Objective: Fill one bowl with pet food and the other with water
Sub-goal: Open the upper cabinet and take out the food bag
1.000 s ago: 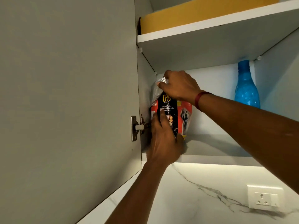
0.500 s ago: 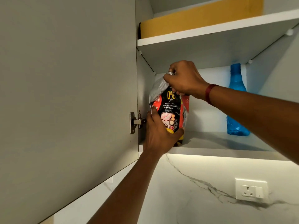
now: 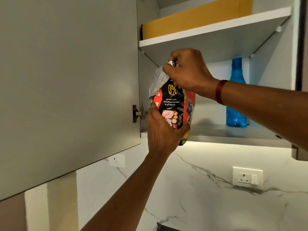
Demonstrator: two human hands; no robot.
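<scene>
At the left of the frame we see the grey cabinet door [image 3: 66,90] swung open, filling the upper left, with its metal hinge [image 3: 137,113] at the door's right edge near the centre. Below it, a small white switch plate [image 3: 117,160] sits on the marble wall [image 3: 191,189].

Just right of the hinge, our left hand [image 3: 162,130] reaches up from the lower centre. Its fingers are curled closed around the lower part of the pet food bag [image 3: 173,105], the thumb pressed on the bag's left side and the fingertips wrapped across the front near the bottom. The bag is at the centre of the frame, at the front edge of the lower shelf [image 3: 233,134], its bottom corner hanging past that edge. Its long axis runs close to vertical, with the crumpled silver top pointing up and leaning slightly to the left, and the black and red printed face turned toward us.

Above it, our right hand [image 3: 188,72] comes in from the right, closed in a tight pinch on the bunched top of the bag. A dark red band [image 3: 220,91] circles that wrist.

Further right, a blue bottle [image 3: 235,97] stands upright at the back of the lower shelf, well apart from the bag. On the upper shelf [image 3: 216,30] lies a yellow-brown box [image 3: 196,19]. At the lower right, a white wall socket [image 3: 247,175] is set in the marble.
</scene>
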